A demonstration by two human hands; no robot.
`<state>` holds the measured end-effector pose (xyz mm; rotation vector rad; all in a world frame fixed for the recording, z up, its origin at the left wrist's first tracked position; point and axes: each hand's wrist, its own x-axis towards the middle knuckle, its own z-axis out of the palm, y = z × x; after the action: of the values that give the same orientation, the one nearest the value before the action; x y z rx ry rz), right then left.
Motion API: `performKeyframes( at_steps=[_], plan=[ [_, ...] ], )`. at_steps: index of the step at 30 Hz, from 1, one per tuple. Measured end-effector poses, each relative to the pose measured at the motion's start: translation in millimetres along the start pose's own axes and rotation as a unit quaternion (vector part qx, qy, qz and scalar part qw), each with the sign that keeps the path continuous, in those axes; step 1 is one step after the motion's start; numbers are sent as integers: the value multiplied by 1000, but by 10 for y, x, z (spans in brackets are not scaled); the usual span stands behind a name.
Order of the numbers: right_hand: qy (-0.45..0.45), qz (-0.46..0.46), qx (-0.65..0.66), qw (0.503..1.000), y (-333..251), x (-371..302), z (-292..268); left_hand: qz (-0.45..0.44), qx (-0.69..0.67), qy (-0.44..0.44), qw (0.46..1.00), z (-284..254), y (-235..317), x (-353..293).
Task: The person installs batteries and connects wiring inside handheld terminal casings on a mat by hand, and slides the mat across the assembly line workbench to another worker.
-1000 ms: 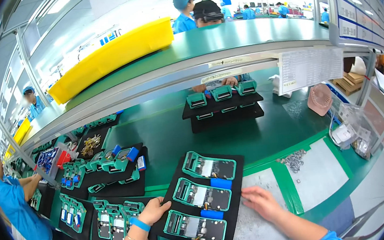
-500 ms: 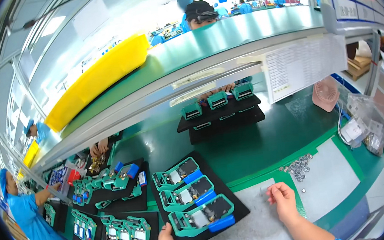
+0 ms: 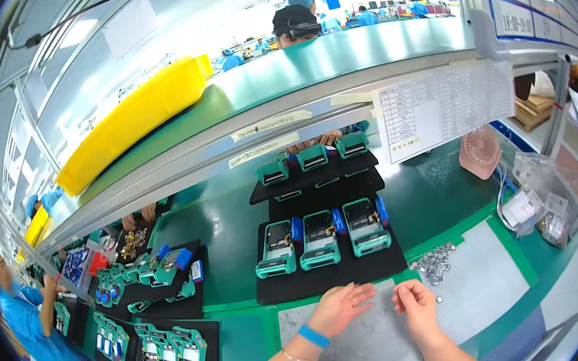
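My left hand, with a blue band at its wrist, hovers over the grey mat with its fingers stretched out, holding nothing. Beside it my right hand is closed, thumb and fingertips pinched together; whatever they hold, if anything, is too small to make out. Just beyond my hands lies a black foam tray. On it three green device housings stand in a row, each with a blue block at its right side. A loose pile of small metal pieces lies beyond my right hand.
More black trays with green housings lie at left. Farther back are stacked trays with another person's hands behind them. A pink fan and plastic bags stand at right. A shelf with a yellow bin crosses above.
The tray of three housings has gone from tilted in my left hand to lying flat in front of the stacked trays. My left hand has let go and moved right, near my right hand.
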<state>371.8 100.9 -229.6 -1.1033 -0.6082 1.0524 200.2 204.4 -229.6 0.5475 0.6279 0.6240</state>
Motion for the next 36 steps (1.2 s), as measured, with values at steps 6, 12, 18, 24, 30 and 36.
performKeyframes(
  at_steps=[6, 12, 18, 24, 30, 36],
  plan=[
    [-5, -20, -67, 998, 121, 86, -39, -28, 65, 69, 995, 41, -78, -283],
    [0, -66, -129, 989, 307, 163, -216, 214, 396, 119, 885, -305, -35, -1589],
    [-84, -67, -218, 970, 151, -101, 44, 376, 538, 470, 589, -1248, 697, -2829],
    [-91, -126, -290, 944, 154, -162, 192, 241, 491, 743, 385, -2978, 1216, -4083],
    [-58, -158, -355, 920, 418, 6, 7, 38, 466, 752, 465, -3384, 1451, -3999],
    [-60, -145, -329, 931, 582, 66, 12, 75, 519, 675, 519, -3059, 1086, -3667]
  ],
)
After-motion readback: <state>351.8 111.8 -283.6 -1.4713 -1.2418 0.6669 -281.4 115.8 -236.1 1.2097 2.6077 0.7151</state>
